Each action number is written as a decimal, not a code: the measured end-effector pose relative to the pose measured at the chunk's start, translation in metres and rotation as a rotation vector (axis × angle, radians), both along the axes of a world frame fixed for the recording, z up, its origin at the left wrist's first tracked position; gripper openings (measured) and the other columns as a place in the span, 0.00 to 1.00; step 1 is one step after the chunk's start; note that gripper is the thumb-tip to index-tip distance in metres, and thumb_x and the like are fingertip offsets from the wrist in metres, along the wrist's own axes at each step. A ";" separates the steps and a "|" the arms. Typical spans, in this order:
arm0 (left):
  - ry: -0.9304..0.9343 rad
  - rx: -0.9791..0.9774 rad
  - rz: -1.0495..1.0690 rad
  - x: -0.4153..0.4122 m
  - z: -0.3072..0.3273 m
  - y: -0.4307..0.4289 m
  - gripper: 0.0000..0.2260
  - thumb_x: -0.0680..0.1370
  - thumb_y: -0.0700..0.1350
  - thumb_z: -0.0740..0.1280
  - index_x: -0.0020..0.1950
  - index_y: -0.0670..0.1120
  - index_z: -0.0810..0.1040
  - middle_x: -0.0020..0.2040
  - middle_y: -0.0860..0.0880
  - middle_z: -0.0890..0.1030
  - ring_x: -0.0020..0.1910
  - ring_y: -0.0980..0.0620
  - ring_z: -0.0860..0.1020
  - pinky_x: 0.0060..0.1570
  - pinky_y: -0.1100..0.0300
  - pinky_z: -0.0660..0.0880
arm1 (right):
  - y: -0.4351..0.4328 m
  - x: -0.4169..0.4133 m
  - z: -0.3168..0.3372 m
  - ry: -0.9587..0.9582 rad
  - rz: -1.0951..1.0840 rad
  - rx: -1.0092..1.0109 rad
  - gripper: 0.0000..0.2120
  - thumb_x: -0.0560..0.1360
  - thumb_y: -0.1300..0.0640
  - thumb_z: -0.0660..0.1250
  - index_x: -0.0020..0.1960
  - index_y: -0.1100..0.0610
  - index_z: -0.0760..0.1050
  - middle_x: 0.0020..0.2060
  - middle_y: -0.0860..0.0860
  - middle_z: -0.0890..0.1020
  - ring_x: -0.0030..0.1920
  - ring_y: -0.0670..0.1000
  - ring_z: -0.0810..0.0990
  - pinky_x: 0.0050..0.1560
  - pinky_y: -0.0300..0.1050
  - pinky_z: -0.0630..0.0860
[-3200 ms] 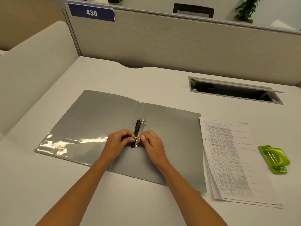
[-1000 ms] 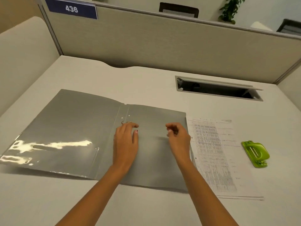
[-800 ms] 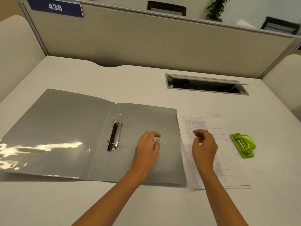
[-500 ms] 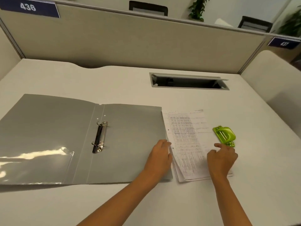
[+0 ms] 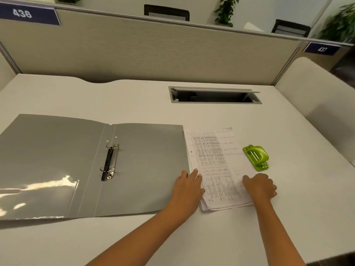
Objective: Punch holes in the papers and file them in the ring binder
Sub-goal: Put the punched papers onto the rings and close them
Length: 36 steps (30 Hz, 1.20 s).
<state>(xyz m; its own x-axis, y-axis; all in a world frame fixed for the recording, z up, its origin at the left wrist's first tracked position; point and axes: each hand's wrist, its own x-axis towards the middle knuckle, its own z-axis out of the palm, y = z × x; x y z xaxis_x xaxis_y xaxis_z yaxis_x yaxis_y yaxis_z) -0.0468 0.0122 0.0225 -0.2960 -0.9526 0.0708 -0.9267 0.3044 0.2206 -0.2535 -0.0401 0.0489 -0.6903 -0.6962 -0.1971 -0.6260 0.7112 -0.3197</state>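
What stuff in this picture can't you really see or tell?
Print on the papers: too small and blurry to read, head view.
The right hand: its curled fingers hide whether it grips the papers' edge.
Number of sheets: the stack's edge is too thin to count.
The ring binder: left cover cut off by the frame's left edge.
The desk slot: inside too dark to see.

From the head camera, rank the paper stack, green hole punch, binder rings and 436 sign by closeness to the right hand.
1. Paper stack: the right hand touches its right edge.
2. Green hole punch: just beyond the hand.
3. Binder rings: left, across the papers.
4. 436 sign: back-left, on the partition.
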 end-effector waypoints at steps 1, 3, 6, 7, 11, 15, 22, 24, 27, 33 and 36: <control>-0.034 0.012 -0.028 0.001 -0.003 0.000 0.23 0.64 0.59 0.77 0.55 0.50 0.83 0.57 0.51 0.83 0.45 0.51 0.79 0.39 0.63 0.77 | -0.001 -0.001 0.002 -0.016 -0.001 0.014 0.22 0.74 0.51 0.65 0.60 0.66 0.70 0.61 0.64 0.74 0.63 0.64 0.70 0.62 0.55 0.67; -0.014 0.054 0.005 0.000 -0.006 0.001 0.23 0.60 0.59 0.79 0.50 0.50 0.85 0.52 0.52 0.85 0.40 0.52 0.80 0.34 0.64 0.77 | -0.002 -0.003 0.004 -0.040 0.009 0.023 0.21 0.75 0.50 0.64 0.59 0.66 0.71 0.60 0.64 0.75 0.62 0.64 0.71 0.61 0.54 0.69; 0.019 0.024 0.000 -0.001 -0.010 0.002 0.21 0.71 0.54 0.73 0.61 0.46 0.80 0.63 0.47 0.80 0.51 0.46 0.80 0.44 0.57 0.78 | 0.000 -0.001 0.007 -0.055 0.009 -0.018 0.24 0.75 0.51 0.65 0.64 0.66 0.67 0.61 0.65 0.72 0.61 0.65 0.72 0.59 0.55 0.71; 0.017 0.007 0.012 -0.001 -0.010 0.001 0.21 0.72 0.53 0.72 0.62 0.46 0.80 0.64 0.47 0.79 0.52 0.45 0.79 0.45 0.56 0.78 | 0.001 0.000 0.010 -0.054 0.006 -0.035 0.25 0.75 0.51 0.65 0.65 0.66 0.65 0.61 0.65 0.72 0.61 0.65 0.72 0.58 0.55 0.71; 0.008 -0.004 0.027 -0.003 -0.006 0.001 0.22 0.58 0.58 0.80 0.48 0.50 0.85 0.51 0.52 0.85 0.39 0.52 0.80 0.33 0.64 0.76 | 0.003 0.003 0.013 -0.083 0.031 -0.038 0.24 0.76 0.50 0.64 0.63 0.67 0.68 0.59 0.64 0.76 0.59 0.64 0.76 0.55 0.54 0.73; 0.030 -0.040 0.016 -0.001 -0.009 0.001 0.23 0.58 0.57 0.80 0.49 0.50 0.85 0.51 0.52 0.85 0.39 0.51 0.80 0.34 0.63 0.77 | 0.003 0.004 0.016 -0.227 0.065 -0.054 0.24 0.76 0.48 0.64 0.62 0.66 0.71 0.57 0.62 0.78 0.57 0.63 0.76 0.52 0.51 0.72; 0.146 0.062 0.044 0.006 -0.012 0.007 0.25 0.79 0.58 0.57 0.74 0.49 0.64 0.77 0.51 0.61 0.69 0.44 0.63 0.68 0.51 0.62 | 0.013 0.007 0.042 -0.467 0.226 -0.227 0.17 0.73 0.57 0.67 0.61 0.58 0.73 0.51 0.55 0.79 0.49 0.56 0.76 0.47 0.49 0.74; 0.216 0.125 0.077 0.008 -0.006 0.005 0.26 0.79 0.60 0.52 0.75 0.51 0.60 0.78 0.53 0.57 0.72 0.47 0.58 0.70 0.54 0.56 | 0.017 0.014 0.055 -0.339 0.314 -0.326 0.17 0.74 0.60 0.67 0.62 0.57 0.73 0.48 0.52 0.76 0.47 0.53 0.72 0.43 0.44 0.67; 0.554 0.240 0.194 0.012 0.001 -0.005 0.24 0.80 0.56 0.58 0.74 0.50 0.61 0.75 0.52 0.61 0.71 0.50 0.61 0.71 0.55 0.58 | 0.024 0.024 0.073 -0.265 0.451 -0.482 0.14 0.74 0.61 0.67 0.59 0.57 0.74 0.46 0.50 0.76 0.42 0.50 0.73 0.35 0.37 0.65; 1.326 0.410 0.448 0.038 0.041 -0.031 0.22 0.80 0.54 0.62 0.71 0.48 0.63 0.68 0.50 0.73 0.62 0.50 0.76 0.62 0.48 0.74 | 0.031 0.041 0.101 -0.445 0.527 -0.654 0.11 0.72 0.56 0.72 0.52 0.54 0.76 0.44 0.52 0.82 0.42 0.52 0.81 0.37 0.43 0.77; 1.539 0.307 0.427 0.057 0.064 -0.037 0.17 0.80 0.50 0.63 0.67 0.48 0.71 0.61 0.48 0.80 0.57 0.49 0.81 0.58 0.47 0.77 | 0.032 0.051 0.105 -0.617 0.514 -0.702 0.12 0.69 0.60 0.75 0.51 0.57 0.77 0.43 0.51 0.83 0.42 0.50 0.82 0.39 0.43 0.80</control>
<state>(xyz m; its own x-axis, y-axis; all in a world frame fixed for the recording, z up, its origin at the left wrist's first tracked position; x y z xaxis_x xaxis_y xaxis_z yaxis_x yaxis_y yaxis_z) 0.0099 -0.0248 0.0870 0.1457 -0.9757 -0.1639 0.2138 -0.1307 0.9681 -0.2026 -0.0077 0.1535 -0.1990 -0.9691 0.1459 -0.3881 -0.0588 -0.9197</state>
